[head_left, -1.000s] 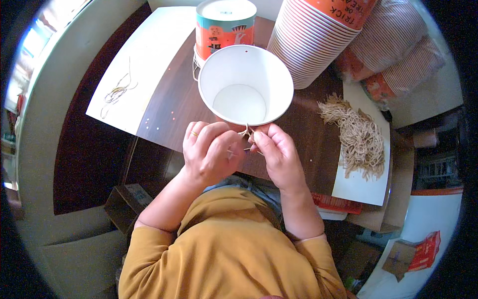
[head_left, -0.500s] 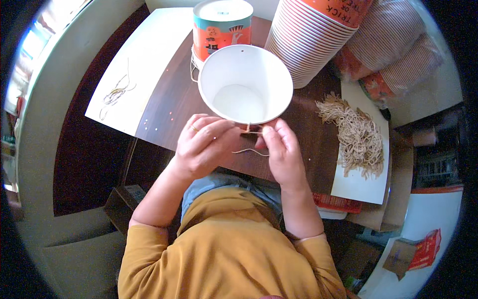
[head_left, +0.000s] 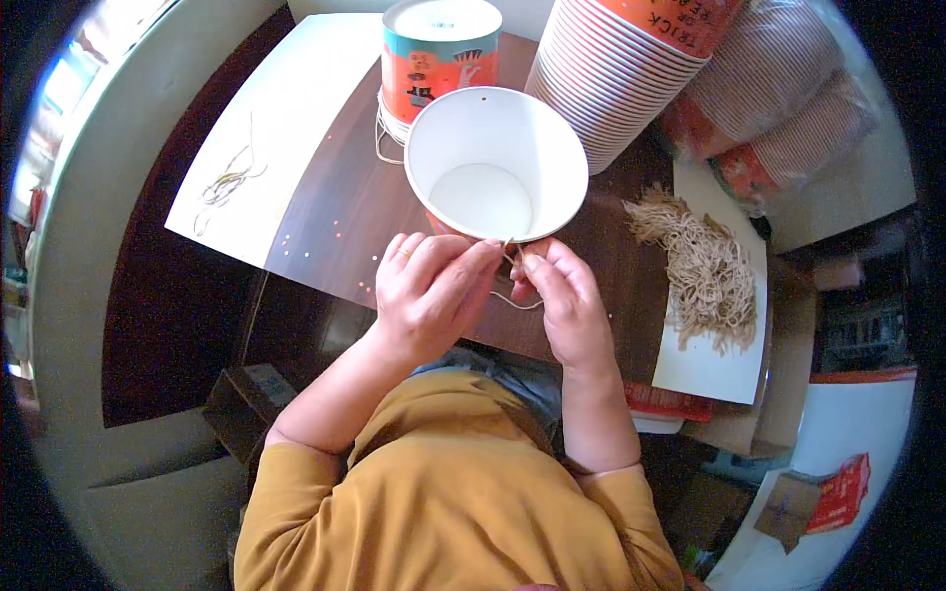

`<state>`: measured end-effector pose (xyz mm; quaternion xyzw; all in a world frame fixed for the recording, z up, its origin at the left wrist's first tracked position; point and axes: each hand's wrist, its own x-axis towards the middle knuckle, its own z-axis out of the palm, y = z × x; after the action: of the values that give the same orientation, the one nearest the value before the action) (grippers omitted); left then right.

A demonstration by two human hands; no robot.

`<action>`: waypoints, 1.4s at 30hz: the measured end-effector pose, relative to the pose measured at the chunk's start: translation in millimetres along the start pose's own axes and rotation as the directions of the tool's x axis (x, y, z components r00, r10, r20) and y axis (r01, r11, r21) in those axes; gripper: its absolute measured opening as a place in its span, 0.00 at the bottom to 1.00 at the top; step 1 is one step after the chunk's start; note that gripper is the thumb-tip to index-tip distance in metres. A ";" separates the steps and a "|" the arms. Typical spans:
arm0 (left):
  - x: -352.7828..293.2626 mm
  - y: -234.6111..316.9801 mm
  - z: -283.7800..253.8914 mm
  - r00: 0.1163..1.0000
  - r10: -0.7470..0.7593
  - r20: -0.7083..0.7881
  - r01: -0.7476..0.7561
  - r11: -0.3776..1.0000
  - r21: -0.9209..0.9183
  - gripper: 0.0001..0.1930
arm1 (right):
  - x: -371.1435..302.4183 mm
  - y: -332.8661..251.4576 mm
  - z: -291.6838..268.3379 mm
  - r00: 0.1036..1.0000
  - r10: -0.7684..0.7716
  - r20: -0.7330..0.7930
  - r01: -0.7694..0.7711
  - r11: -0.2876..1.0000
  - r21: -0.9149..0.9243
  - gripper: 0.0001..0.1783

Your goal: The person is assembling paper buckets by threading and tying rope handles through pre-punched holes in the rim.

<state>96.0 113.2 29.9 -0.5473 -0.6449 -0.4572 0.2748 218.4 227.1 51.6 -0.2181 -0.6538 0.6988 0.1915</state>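
Observation:
A white-lined paper bucket (head_left: 547,148) sits tilted at the front of the dark table, its open mouth turned toward me. A thin beige cord (head_left: 516,302) passes at a hole in the near rim, its loose end curving down over the table edge. My left hand (head_left: 426,291) is closed, thumb and fingertips pinched on the cord right at the rim. Just beside it my right hand (head_left: 572,300) pinches the same cord, thumb on top. The fingertips partly hide the loop or knot there. At the far side of the rim is another small hole.
Behind stands an upturned orange and teal bucket (head_left: 440,69) with cords hanging beside it. A tall stack of nested buckets (head_left: 616,94) leans to its right, near plastic-wrapped stacks (head_left: 769,79). Bundled cords (head_left: 709,276) lie on white board at right; a few strands (head_left: 229,182) lie at left.
The bucket has shifted slightly right. My left hand has moved right and up to the rim, closing in on my right hand, which stays on the cord.

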 end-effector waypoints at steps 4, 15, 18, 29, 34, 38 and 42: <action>2.7 0.2 1.4 1.000 -0.007 0.011 0.007 1.000 0.001 0.14 | 1.4 5.9 -1.9 0.998 0.024 -0.066 -0.018 0.996 0.085 0.13; 4.4 5.5 1.3 0.992 -0.124 -0.001 0.124 0.992 -0.023 0.10 | 1.6 14.5 26.9 0.996 -0.043 -0.075 0.063 0.955 0.289 0.08; 8.8 6.4 -2.0 0.992 -0.121 0.035 0.120 0.993 0.008 0.10 | 3.3 17.1 25.7 0.993 -0.050 -0.107 0.078 0.960 0.270 0.05; 25.9 10.1 -45.6 0.688 -0.377 0.621 0.477 0.879 0.005 0.08 | 7.1 16.0 24.9 0.957 -0.130 -0.261 0.155 0.985 0.077 0.05; 17.6 15.4 -38.1 0.864 -0.366 0.345 0.417 0.905 -0.086 0.17 | 5.1 14.1 26.9 0.974 -0.120 -0.193 0.129 0.991 0.036 0.06; 9.9 15.4 -23.5 0.951 -0.234 0.204 0.238 0.971 0.005 0.16 | 2.5 10.5 27.6 0.978 -0.095 -0.184 0.124 0.981 0.148 0.07; 8.3 10.5 -15.6 0.983 -0.117 0.141 0.120 0.993 -0.011 0.12 | 3.4 10.6 26.0 0.977 -0.118 -0.177 0.145 0.977 0.153 0.07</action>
<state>101.6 102.9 46.8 -0.5413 -0.6896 -0.4396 0.1956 201.3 206.6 42.2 -0.2154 -0.5882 0.7156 0.3091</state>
